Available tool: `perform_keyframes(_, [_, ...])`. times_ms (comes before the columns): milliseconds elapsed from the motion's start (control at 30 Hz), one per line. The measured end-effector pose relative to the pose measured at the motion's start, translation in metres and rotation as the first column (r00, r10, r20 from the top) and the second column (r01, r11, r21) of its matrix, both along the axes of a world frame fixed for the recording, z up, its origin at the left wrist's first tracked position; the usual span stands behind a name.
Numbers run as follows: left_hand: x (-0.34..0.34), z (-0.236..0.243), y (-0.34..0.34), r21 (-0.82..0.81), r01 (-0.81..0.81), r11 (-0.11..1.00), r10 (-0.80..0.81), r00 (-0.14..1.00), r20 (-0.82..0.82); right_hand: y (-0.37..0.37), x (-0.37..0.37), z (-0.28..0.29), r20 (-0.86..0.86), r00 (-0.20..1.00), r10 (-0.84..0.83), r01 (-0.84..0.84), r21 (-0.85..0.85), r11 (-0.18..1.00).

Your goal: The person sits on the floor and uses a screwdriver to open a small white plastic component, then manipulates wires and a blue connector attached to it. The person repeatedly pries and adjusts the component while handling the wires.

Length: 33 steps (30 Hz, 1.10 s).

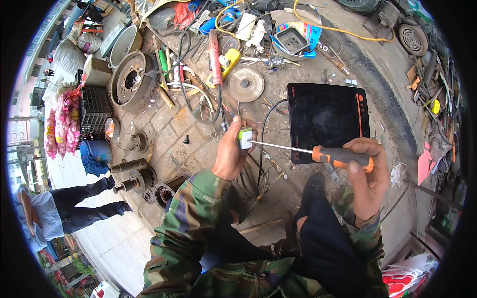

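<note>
My left hand (228, 154) grips a small white-and-green block (245, 138) upright between thumb and fingers, near the middle of the view. My right hand (365, 176) holds the orange-and-black handle of a screwdriver (338, 158), its long metal shaft pointing left with the tip at the block's face. Behind my right hand lies a black glass-topped induction cooker (323, 114) with an orange-marked strip and a black cable leaving its left side.
A yellow power strip (223, 67), cables, tools and metal discs (246, 84) cover the ground ahead. Crates (97, 109), wheel rims (134, 79) and a blue bucket (97, 154) sit left; heaped scrap (427, 99) lies right. Another person (39, 213) stands at the lower left.
</note>
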<state>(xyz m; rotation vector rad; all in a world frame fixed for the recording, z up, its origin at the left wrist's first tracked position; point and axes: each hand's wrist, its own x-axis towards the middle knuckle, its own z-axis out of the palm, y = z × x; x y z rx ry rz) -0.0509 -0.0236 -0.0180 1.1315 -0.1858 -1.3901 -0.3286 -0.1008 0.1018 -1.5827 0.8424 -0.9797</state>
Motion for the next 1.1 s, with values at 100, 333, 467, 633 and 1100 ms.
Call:
perform_keyframes(100, [-0.002,0.002,-0.001,-0.031,0.042,0.999,-0.043,0.999,-0.02,-0.002,-0.004,0.001,-0.005,0.995,-0.104,0.104,-0.02,0.994])
perform_keyframes(333, [-0.003,0.002,0.0,-0.08,0.064,0.995,-0.074,0.988,-0.137,-0.031,-0.018,0.006,0.014,0.972,-0.234,0.235,-0.068,0.97])
perform_keyframes(467, [-0.003,0.003,-0.002,-0.151,0.088,0.985,-0.107,0.987,-0.121,-0.05,0.002,-0.013,0.017,0.988,-0.154,0.154,0.009,0.988])
perform_keyframes(633, [-0.006,0.006,-0.006,-0.154,0.081,0.985,-0.095,0.991,-0.091,-0.041,0.064,-0.053,-0.199,0.968,0.151,-0.133,0.104,0.986])
perform_keyframes(1100, [-0.012,0.011,-0.001,-0.13,0.076,0.989,-0.072,0.997,0.041,-0.012,0.111,-0.082,-0.489,0.828,0.276,-0.371,-0.107,0.922])
